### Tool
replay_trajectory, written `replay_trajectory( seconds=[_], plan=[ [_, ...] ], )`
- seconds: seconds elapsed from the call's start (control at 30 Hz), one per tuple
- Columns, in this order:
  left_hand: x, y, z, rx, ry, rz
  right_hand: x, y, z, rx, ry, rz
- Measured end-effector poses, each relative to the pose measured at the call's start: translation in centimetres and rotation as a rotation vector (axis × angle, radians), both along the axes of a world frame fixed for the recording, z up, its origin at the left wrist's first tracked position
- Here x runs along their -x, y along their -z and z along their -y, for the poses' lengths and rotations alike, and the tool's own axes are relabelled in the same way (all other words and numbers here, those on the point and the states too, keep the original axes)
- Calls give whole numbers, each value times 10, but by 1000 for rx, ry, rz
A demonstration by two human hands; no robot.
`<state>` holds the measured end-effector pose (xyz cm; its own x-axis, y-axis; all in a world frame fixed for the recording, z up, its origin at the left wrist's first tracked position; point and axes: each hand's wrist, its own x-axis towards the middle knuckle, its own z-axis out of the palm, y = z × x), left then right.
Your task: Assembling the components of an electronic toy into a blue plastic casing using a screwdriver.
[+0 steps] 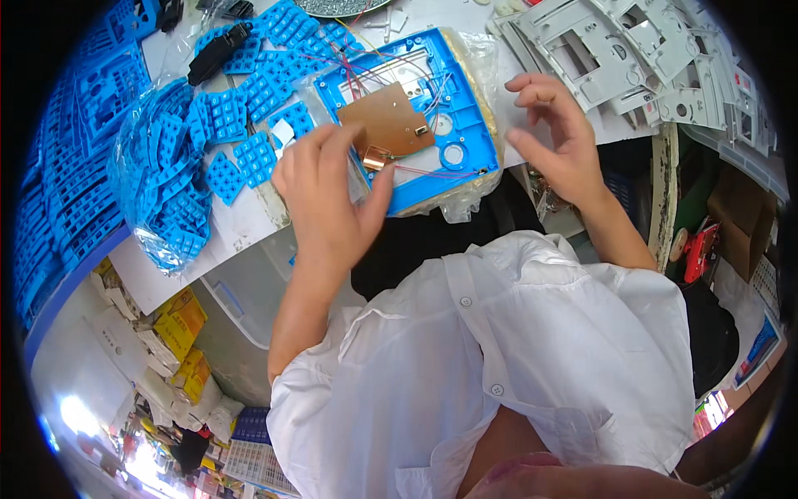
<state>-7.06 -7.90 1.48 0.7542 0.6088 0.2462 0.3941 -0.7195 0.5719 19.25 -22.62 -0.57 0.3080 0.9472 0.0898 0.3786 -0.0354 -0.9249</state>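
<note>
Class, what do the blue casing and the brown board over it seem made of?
Blue casing: probably plastic, semi-gloss, from its uniform colour and moulded rings. Brown board: perhaps resin laminate, smooth, fairly matt, being flat and stiff-looking.

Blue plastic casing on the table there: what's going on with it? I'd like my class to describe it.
A person in a white button-up shirt has the left hand beside a flat brown board, thumb and fingertips near a copper-coloured cylinder; whether they grip it is unclear. The board lies over the open blue plastic casing. The right hand is open and empty, off the casing's right side. Blue keypad pieces lie to the left.
</note>
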Motion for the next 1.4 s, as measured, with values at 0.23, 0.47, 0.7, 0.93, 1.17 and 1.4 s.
replay_trajectory(
  seconds=[0.23, 0.47, 0.7, 0.93, 1.17, 1.4],
  plan=[
    [0, 6, -2, 60, 50, 69, 7, -25, -36, -180, -273, 350],
    [-12, -2, 16, 322, -45, 172, 45, -31, -52, -48, -390, 170],
    [-8, -3, 18, 379, -26, 152, 45, -30, -55, 69, -392, 165],
    [1, -4, 13, 532, 28, 136, 47, -26, -59, 39, -437, 113],
    [2, 2, 10, 566, 45, 118, 47, -31, -60, 100, -471, 96],
    [0, 2, 14, 562, -10, 142, 47, -27, -60, 57, -474, 100]
  ],
)
